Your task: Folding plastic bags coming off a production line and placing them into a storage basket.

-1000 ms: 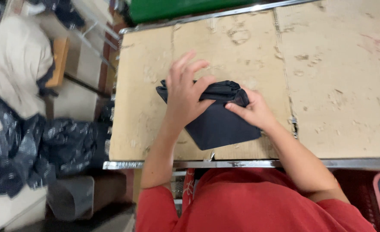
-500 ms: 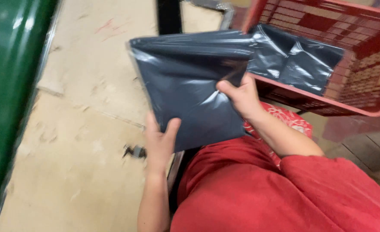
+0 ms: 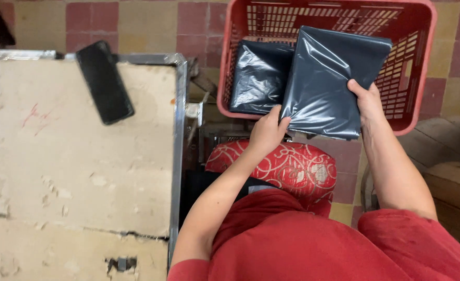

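Grey poly bag [image 3: 326, 83] gripped by both hands, L [image 3: 265, 132] & R [image 3: 368, 101]; over red crate's [image 3: 420, 112] near edge; 2nd bag [image 3: 258, 75] inside.

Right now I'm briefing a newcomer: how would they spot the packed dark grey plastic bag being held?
Find the red plastic slatted crate on the tiled floor. Over its near rim, both hands grip a flat dark grey plastic bag; a similar bag lies untouched inside the crate.

Dark grey plastic parcels: 2, one held [image 3: 329, 78], one lying in crate [image 3: 258, 75]. Red plastic crate [image 3: 422, 62]: 1. Black phone [image 3: 105, 81]: 1. Worn worktable [image 3: 84, 166]: 1. Red patterned cushion [image 3: 292, 166]: 1. Hands: 2, left [image 3: 266, 132], right [image 3: 368, 101].
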